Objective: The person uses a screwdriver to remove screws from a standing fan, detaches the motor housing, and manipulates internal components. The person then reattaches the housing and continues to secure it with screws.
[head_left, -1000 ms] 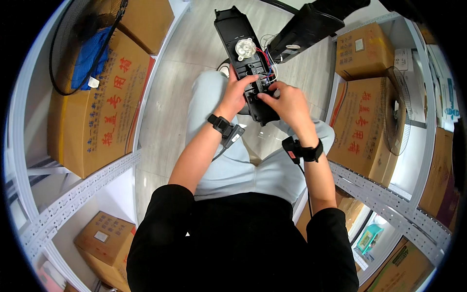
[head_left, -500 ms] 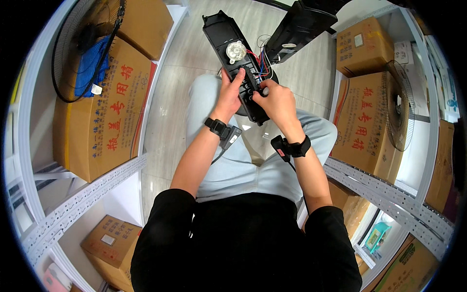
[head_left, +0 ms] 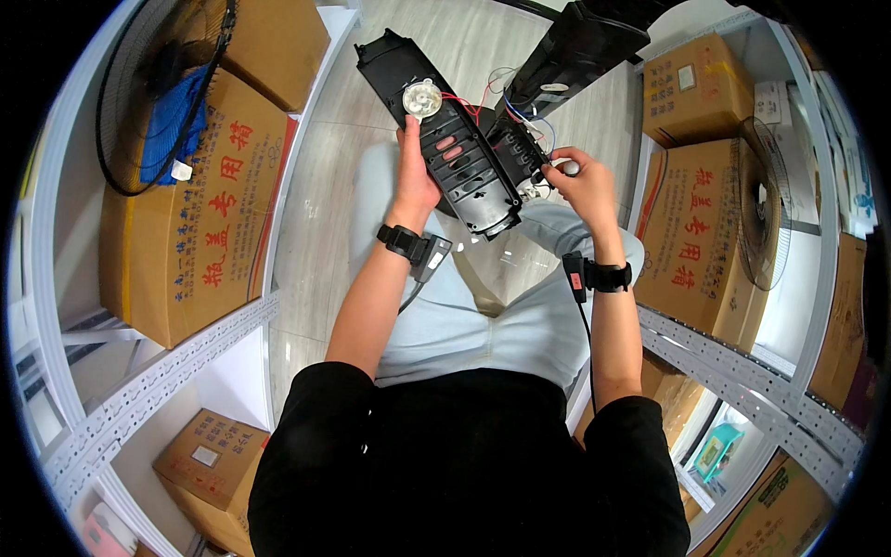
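Note:
My left hand grips a long black plastic housing by its left edge, thumb on top; fingers show through its slots. A round pale motor sits on the housing's upper part. To its right, my right hand is closed, pinching the edge of a smaller black plastic module, held apart from the housing. The grey rounded end of a tool also shows in that hand; its kind is hidden. Thin red, blue and white wires run among the motor, the module and the black column behind.
A black column-like appliance body stands beyond my right hand. Shelving with cardboard boxes is on the left, with a black fan grille in front. More boxes and another fan grille are on the right. Tiled floor lies below.
The black module has come out of the housing and moved right with my right hand. My left hand has shifted the housing slightly left, uncovering its slotted lower part.

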